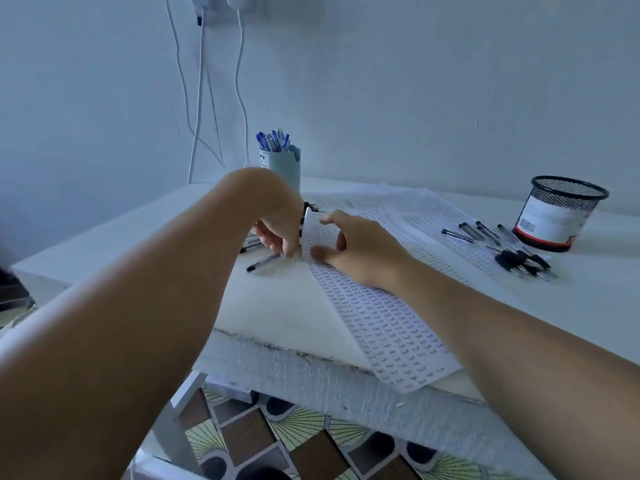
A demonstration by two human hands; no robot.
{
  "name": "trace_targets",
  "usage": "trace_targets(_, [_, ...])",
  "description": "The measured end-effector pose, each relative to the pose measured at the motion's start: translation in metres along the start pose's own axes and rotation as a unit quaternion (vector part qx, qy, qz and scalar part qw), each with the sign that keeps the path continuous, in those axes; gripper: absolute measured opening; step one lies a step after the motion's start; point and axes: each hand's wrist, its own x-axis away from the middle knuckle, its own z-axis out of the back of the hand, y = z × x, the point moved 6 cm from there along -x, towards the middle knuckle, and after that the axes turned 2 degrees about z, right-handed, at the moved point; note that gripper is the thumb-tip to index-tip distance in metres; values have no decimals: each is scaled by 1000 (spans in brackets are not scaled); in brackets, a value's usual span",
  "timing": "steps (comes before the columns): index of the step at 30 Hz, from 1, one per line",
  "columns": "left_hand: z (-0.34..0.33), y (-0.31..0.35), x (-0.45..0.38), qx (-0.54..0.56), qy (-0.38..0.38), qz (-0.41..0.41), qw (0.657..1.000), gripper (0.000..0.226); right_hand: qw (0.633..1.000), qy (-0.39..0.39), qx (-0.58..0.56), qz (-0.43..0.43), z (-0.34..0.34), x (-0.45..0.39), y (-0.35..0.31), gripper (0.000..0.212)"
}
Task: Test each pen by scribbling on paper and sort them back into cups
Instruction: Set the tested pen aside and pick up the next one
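A sheet of paper (388,327) covered in rows of scribbles lies on a white paper stack (277,306). My left hand (277,230) pinches the sheet's raised left edge. My right hand (353,247) holds the same sheet from the right, thumb and forefinger on it. A black pen (264,262) lies on the stack just under my left hand. A pale blue cup (281,168) holds several blue pens (273,140) at the back. A black mesh cup (557,213) stands at the right, with several black pens (502,244) lying loose beside it.
More dark pens (250,244) lie partly hidden behind my left hand. White cables (239,81) hang down the wall from chargers at the top. The table's front edge (311,372) is rough, with patterned floor tiles (311,445) below.
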Motion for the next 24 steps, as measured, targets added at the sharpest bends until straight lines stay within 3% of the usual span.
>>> trace_targets(4, [13,-5,8,100,50,13,994,32,1000,12,-16,10,1,3,0,72])
trace_targets(11, [63,-13,33,78,220,12,972,31,994,81,-75,20,5,4,4,87])
trace_targets(13, [64,-4,34,125,213,-22,969,30,981,163,-90,47,14,5,5,85])
trace_targets(16, [53,22,33,163,164,-82,970,29,939,315,18,135,39,12,-5,69])
trace_targets(19, [46,43,29,200,154,-118,961,35,940,272,96,180,47,8,-8,59])
trace_targets(21, [43,53,27,232,155,-136,951,43,958,214,77,174,48,8,-2,41])
trace_targets(24, [39,70,24,304,119,-164,931,54,967,197,60,148,52,16,16,14])
